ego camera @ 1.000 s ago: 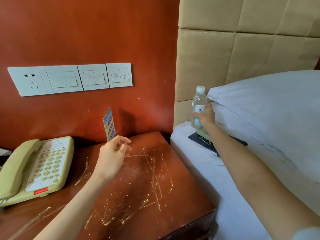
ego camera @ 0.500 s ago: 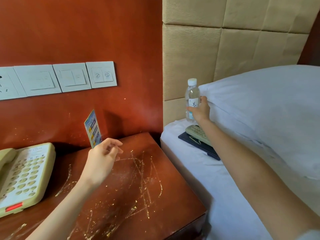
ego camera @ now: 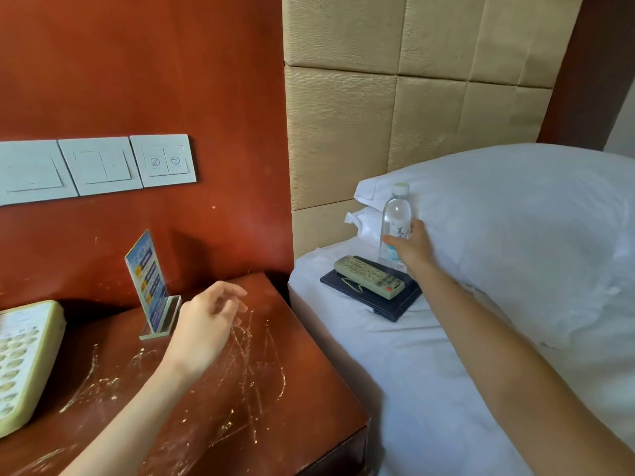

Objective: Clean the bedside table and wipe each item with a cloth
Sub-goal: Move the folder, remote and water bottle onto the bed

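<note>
The reddish bedside table (ego camera: 275, 400) has a scratched, smeared top. A clear water bottle (ego camera: 396, 218) with a white cap stands upright on the bed by the pillow; my right hand (ego camera: 410, 247) grips its lower half. In front of it a beige remote control (ego camera: 369, 277) lies on a dark flat folder (ego camera: 395, 304). My left hand (ego camera: 206, 324) hovers over the table with loosely curled fingers, holding nothing, just right of an acrylic sign stand (ego camera: 151, 286). A beige telephone (ego camera: 24, 359) sits at the table's left edge. No cloth is in view.
White bed sheet (ego camera: 412, 389) and a large white pillow (ego camera: 515, 228) fill the right side. A padded beige headboard (ego camera: 395, 97) stands behind. Wall switch plates (ego camera: 103, 166) are mounted on the red-brown wall above the table.
The view has swung right and closer; the telephone has slid mostly out of frame. My right hand stays around the bottle by the pillow. My left hand stays hovering over the table.
</note>
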